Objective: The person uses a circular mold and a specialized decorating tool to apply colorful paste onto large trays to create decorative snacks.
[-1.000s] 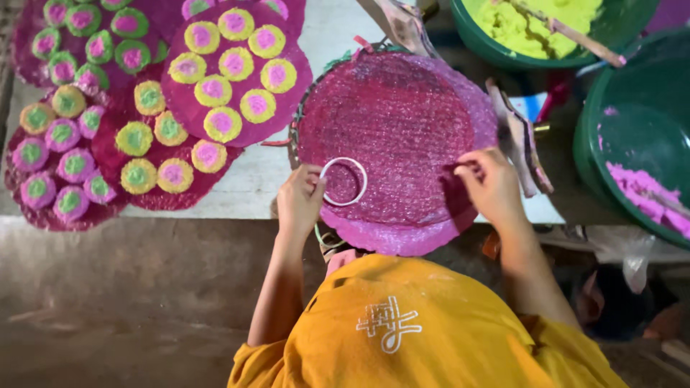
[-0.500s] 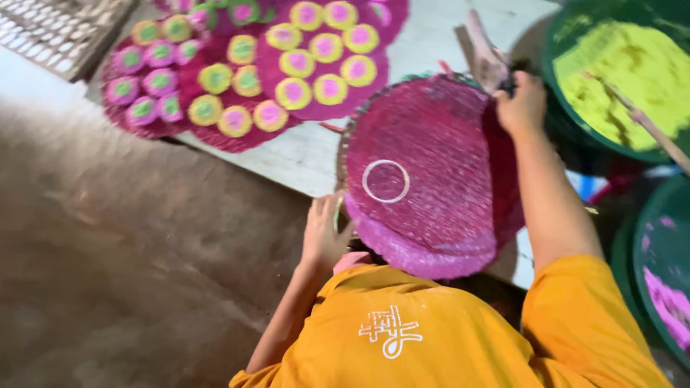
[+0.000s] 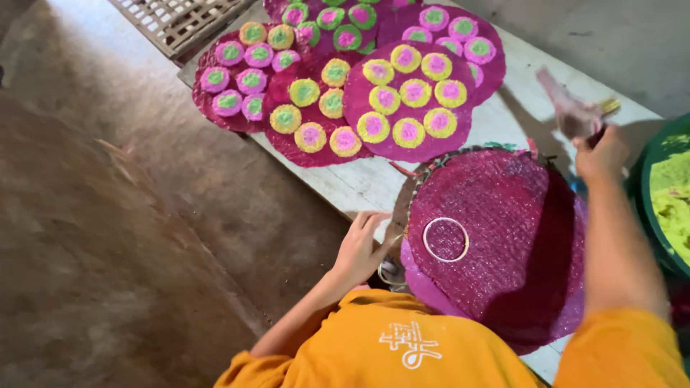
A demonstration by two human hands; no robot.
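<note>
Ring (image 3: 445,239) sits flat on the magenta mat (image 3: 503,215), left of the mat's centre, close to its near-left edge. It's round, so no long axis to line up with.

Your left hand (image 3: 361,248) is the nearer one: it's at the mat's left rim, just beside the ring, fingers loosely curled against the edge and holding nothing I can make out. The ring lies to its right, near but not touching.

Your right hand (image 3: 600,152) is at the mat's far-right rim, well apart from the ring, closed on a pink-stained scoop (image 3: 571,111) that sticks up and away toward the far side of the table (image 3: 359,183). From that hand the ring lies back toward you and to the left, across the mat.

Green basin (image 3: 665,201) of yellow-green powder is just right of your right hand. Filled mats (image 3: 406,97) with coloured discs lie beyond on the table, clear of both hands.
</note>
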